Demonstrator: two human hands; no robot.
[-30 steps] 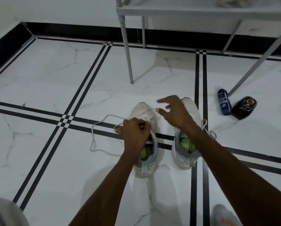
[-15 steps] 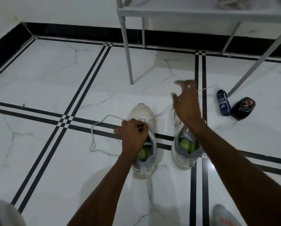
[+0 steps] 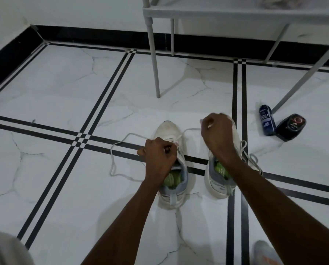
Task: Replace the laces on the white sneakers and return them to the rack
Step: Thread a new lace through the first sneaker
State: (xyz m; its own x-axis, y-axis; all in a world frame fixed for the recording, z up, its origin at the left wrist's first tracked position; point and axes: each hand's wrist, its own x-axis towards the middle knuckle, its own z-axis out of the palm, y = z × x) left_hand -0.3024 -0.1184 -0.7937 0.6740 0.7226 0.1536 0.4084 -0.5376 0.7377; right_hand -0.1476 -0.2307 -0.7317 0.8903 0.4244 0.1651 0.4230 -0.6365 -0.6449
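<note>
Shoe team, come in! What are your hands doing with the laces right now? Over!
Left hand grips left sneaker. Right hand pinches white lace. Right sneaker beside. Nothing in the way.

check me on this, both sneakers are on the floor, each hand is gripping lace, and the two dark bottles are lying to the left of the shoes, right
Not quite: the two dark bottles lie to the right of the shoes, near the rack leg. The head view shows it. The rest holds: both sneakers sit on the floor, and the left hand and right hand each grip lace.

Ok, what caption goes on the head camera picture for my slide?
Both hands pull a white lace through the left sneaker on the tiled floor.
</note>
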